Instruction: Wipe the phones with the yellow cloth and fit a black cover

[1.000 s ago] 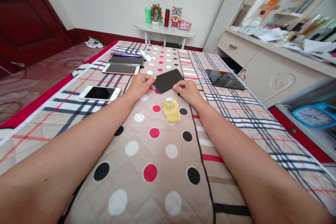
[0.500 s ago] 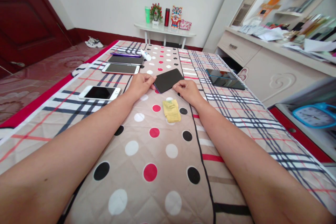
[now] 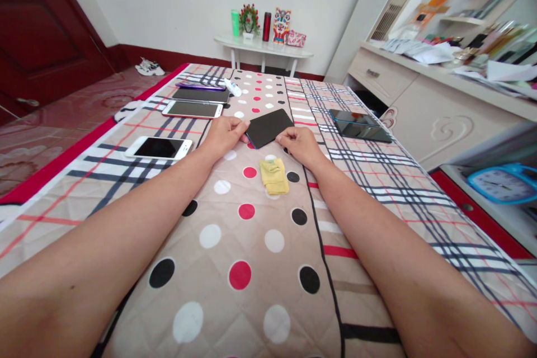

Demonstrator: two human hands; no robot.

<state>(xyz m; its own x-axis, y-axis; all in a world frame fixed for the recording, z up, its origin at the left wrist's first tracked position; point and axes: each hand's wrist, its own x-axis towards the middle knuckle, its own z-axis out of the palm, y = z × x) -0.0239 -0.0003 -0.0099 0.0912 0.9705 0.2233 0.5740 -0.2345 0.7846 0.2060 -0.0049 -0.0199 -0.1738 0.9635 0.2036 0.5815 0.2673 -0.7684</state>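
Here, left grip (image 3: 226,135) and right grip (image 3: 301,144) pinch a dark phone (image 3: 269,127).

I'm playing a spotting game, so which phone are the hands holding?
The dark phone beyond the yellow cloth: the left hand grips its left edge, the right hand its near edge. The other phones lie unheld.

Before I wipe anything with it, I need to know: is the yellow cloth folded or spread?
Folded: the cloth lies on the bedspread as a compact pad, with creases and overlapping layers showing.
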